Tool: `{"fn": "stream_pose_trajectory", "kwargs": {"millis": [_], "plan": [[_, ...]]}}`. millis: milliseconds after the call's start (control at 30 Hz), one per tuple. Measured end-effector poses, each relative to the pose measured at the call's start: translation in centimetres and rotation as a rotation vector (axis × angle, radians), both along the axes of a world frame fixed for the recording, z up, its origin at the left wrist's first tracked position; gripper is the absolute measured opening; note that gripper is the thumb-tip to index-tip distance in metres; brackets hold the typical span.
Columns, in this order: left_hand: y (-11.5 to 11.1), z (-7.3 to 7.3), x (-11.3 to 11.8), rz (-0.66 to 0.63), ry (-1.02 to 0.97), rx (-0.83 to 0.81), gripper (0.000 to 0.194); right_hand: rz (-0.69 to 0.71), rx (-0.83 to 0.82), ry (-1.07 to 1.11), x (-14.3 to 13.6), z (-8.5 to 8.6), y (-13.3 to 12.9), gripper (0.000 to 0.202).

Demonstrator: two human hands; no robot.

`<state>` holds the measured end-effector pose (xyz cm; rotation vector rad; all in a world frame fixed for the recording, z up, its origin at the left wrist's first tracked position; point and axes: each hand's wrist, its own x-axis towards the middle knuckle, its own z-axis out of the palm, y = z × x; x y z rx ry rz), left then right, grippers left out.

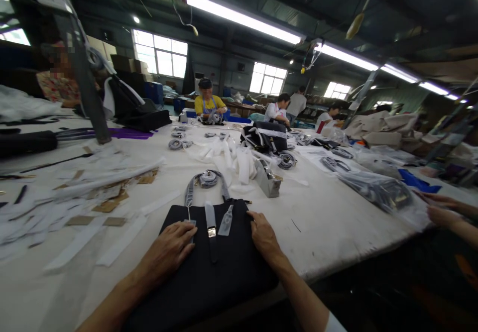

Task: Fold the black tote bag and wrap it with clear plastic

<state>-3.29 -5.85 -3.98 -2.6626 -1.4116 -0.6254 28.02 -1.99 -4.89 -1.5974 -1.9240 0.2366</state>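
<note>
A black handbag lies flat at the table's front edge. A wrapped grey handle arches from its top. Down its front runs a strap with a gold clasp, partly under a pale film strip. Beside it lies a clear plastic-wrapped tag. My left hand rests on the bag's left side, fingers stretched out over a small plastic-covered piece. My right hand touches the upper right corner, its fingers laid along the edge and apart; its palm side is hidden.
Behind the bag stands a grey tape dispenser near crumpled white wrapping. Paper strips and brown card scraps cover the left. Another black bag sits farther back. At right, a co-worker's hands touch a plastic-wrapped bag.
</note>
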Motion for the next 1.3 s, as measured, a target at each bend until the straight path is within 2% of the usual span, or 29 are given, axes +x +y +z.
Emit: {"fn": "stream_pose_trajectory", "kwargs": {"millis": [100,167,267,400,467,533,633,733,800,900,1033,1133,1200,1300], "plan": [[-0.7,0.8,0.6,0.016,0.021,-0.056,0.033,0.031,-0.021,-0.032,0.3,0.4,-0.3,0.044],[-0.9,1.3,0.9,0.010,0.037,-0.086,0.033,-0.005,-0.001,-0.111,0.3,0.9,-0.4,0.044],[-1.0,1.6,1.1,0.001,0.035,-0.110,0.034,-0.031,0.065,-0.197,-0.7,2.8,-0.6,0.045],[-0.9,1.4,1.1,-0.006,0.028,-0.109,0.033,0.220,0.118,-0.110,-4.1,6.3,-1.8,0.046],[-0.9,1.3,1.0,-0.012,0.023,-0.109,0.033,0.348,0.120,-0.112,-6.2,7.1,-2.6,0.048],[-1.0,1.1,1.0,-0.012,0.013,-0.109,0.033,0.452,0.091,-0.180,-7.8,6.6,-3.4,0.051],[-1.1,1.0,1.0,0.000,-0.006,-0.111,0.032,0.573,-0.011,-0.303,-9.1,4.0,-4.0,0.054],[-1.2,1.2,1.1,0.009,-0.015,-0.107,0.029,0.608,-0.096,-0.370,-9.2,1.6,-4.2,0.054],[-1.3,1.3,1.1,0.012,-0.009,-0.102,0.029,0.605,-0.118,-0.391,-9.2,1.0,-4.2,0.054],[-1.4,1.6,1.1,0.009,0.023,-0.116,0.030,0.602,-0.140,-0.401,-9.1,1.3,-4.3,0.054],[-1.5,2.1,0.9,0.002,0.071,-0.180,0.038,0.622,-0.208,-0.385,-9.1,3.0,-3.6,0.056],[-1.7,2.3,1.1,0.020,0.105,-0.224,0.046,0.651,-0.269,-0.310,-9.4,4.9,-1.4,0.054],[-1.9,2.2,1.5,0.058,0.117,-0.232,0.050,0.606,-0.281,-0.301,-10.0,5.8,0.7,0.049],[-2.5,1.7,2.1,0.124,0.101,-0.201,0.049,0.518,-0.263,-0.371,-11.2,5.6,3.4,0.045]]}}
